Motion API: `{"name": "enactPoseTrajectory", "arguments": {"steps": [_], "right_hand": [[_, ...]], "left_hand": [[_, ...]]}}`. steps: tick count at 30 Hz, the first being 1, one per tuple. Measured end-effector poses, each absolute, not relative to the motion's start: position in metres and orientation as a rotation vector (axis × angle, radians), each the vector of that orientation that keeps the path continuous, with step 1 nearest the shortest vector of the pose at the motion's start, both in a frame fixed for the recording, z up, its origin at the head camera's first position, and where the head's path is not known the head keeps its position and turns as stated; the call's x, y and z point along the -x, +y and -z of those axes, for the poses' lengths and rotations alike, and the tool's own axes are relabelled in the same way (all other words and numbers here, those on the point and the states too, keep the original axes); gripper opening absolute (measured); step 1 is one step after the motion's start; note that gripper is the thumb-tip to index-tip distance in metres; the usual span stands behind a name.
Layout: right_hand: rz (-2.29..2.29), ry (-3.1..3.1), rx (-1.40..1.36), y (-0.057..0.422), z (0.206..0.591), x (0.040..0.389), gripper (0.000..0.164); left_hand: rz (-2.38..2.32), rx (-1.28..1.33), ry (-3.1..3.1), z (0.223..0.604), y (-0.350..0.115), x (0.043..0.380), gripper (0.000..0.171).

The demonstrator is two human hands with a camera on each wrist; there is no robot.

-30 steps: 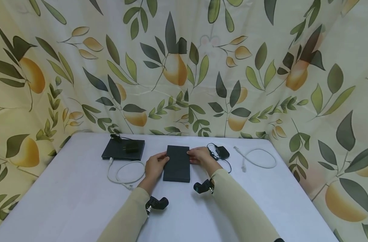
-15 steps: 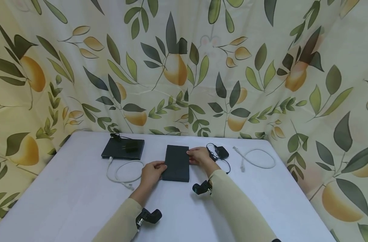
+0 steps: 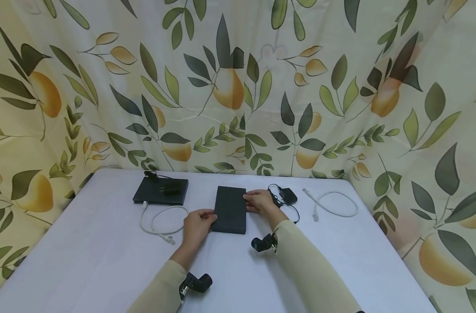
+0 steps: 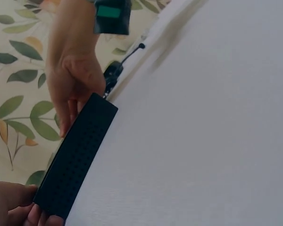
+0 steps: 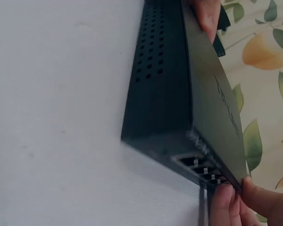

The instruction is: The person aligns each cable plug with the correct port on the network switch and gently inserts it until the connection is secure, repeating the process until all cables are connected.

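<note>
A black network switch (image 3: 230,210) lies between my two hands at the middle of the table. My left hand (image 3: 196,227) grips its left edge, thumb on top and fingers underneath, as the left wrist view shows at the lower left. On the opposite edge, my right hand (image 3: 258,201) pinches the switch near its far right corner. The right wrist view shows a row of ports (image 5: 205,169) on that side, right at my right fingers (image 5: 221,202). Vent holes (image 5: 151,52) dot the adjoining side wall, and lettering runs along the top face.
At the back left lies another flat black box (image 3: 144,193), bearing a black power adapter (image 3: 171,187), with a white network cable (image 3: 170,239) plugged in. A second adapter (image 3: 288,196) with its cord sits beside my right hand. Further right is a loose white network cable (image 3: 341,216).
My left hand has slid along the left edge of the switch toward me, with its forearm drawn back a little. The right hand keeps its place.
</note>
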State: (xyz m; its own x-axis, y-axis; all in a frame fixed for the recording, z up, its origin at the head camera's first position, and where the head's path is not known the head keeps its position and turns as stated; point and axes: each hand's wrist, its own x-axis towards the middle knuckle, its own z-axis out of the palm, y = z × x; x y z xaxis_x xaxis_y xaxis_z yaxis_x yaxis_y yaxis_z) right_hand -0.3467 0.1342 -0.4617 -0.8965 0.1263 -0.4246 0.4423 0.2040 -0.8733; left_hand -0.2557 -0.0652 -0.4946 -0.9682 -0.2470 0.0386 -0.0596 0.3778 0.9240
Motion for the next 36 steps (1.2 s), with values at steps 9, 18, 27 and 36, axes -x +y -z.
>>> {"name": "enactPoseTrajectory", "arguments": {"steps": [9, 18, 27, 36], "right_hand": [[1.950, 2.140, -0.524, 0.133, 0.468, 0.326, 0.027], [1.716, 2.668, -0.367, 0.134, 0.459, 0.330, 0.021], [1.107, 2.988, -0.068, 0.127, 0.453, 0.362, 0.018], [0.972, 2.918, 0.065, 0.125, 0.455, 0.377, 0.014]], "left_hand": [[1.594, -0.267, -2.630, 0.489, -0.092, 0.277, 0.016], [1.597, -0.275, -2.698, 0.489, -0.095, 0.284, 0.018], [1.601, -0.272, -2.697, 0.492, -0.087, 0.277, 0.017], [1.447, -0.253, -2.647, 0.489, -0.081, 0.272, 0.016]]}}
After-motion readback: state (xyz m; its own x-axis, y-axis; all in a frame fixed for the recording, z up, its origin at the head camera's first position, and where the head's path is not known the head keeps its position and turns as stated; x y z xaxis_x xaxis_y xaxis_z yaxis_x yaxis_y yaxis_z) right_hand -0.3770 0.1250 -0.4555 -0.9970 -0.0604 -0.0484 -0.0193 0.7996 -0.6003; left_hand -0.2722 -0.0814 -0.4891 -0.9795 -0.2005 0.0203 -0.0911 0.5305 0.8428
